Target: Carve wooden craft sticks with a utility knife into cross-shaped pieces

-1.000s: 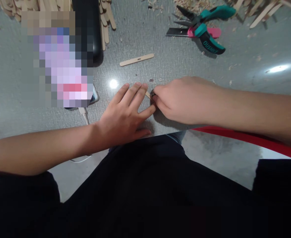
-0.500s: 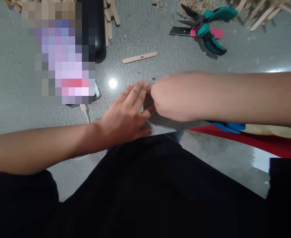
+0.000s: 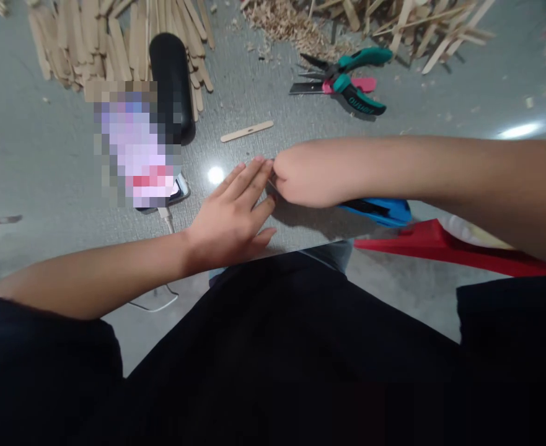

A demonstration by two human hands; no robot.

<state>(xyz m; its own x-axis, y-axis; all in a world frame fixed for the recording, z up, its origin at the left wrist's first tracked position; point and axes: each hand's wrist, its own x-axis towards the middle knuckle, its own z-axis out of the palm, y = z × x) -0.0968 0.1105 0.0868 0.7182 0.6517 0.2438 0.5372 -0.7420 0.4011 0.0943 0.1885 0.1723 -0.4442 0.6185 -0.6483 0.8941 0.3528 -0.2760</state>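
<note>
My left hand (image 3: 228,214) lies palm down near the table's front edge, fingers stretched and a little apart; anything beneath it is hidden. Against its fingertips is my right hand (image 3: 303,173), closed with the knuckles turned away. A blue and black utility knife (image 3: 388,212) sticks out behind the right hand under the wrist, its handle mostly covered. Something thin shows between the two hands, too small to make out. Just beyond them a wooden craft stick (image 3: 247,131) with a small dark hole in its middle lies flat.
Teal-handled pliers (image 3: 351,80) rest across a pink cutter (image 3: 307,88). Wood shavings (image 3: 282,28) and loose sticks (image 3: 435,31) lie at the back, with a stick pile (image 3: 82,37) at left. A black case (image 3: 170,74) stands beside a blurred phone (image 3: 137,148) with a cable (image 3: 168,218).
My view has shifted back, so more of the table's far side shows. Both hands remain together, and more of the blue knife shows under my right wrist.
</note>
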